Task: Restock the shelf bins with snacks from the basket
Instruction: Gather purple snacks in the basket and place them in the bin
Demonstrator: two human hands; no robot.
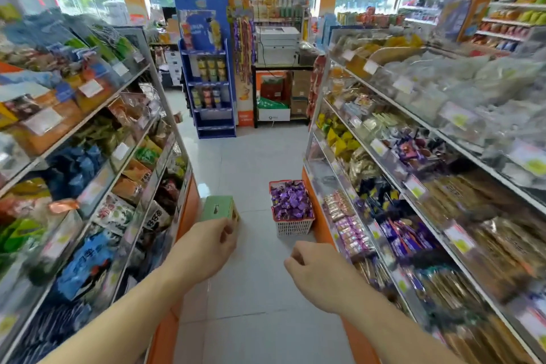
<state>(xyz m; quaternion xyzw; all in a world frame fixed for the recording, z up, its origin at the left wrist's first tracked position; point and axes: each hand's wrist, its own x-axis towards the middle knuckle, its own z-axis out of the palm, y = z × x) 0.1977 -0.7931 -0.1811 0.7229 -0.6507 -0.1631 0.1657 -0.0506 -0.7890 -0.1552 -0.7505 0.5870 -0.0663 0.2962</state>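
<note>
A white mesh basket (292, 227) with a red rim stands on the aisle floor against the foot of the right shelf, heaped with purple-wrapped snacks (291, 199). My left hand (206, 248) grips a small green box (218, 208) over the floor near the left shelf's end. My right hand (319, 272) hangs over the aisle just before the basket, fingers loosely curled, with nothing seen in it. On the right, the shelf bins (396, 233) hold purple, pink and brown packets behind clear fronts.
Snack shelves line both sides of a narrow tiled aisle (251, 156), the left shelf (103, 186) with bagged goods. A blue display stand (211, 83) and a counter with a white machine (277, 44) close off the far end. The edges of the view are blurred.
</note>
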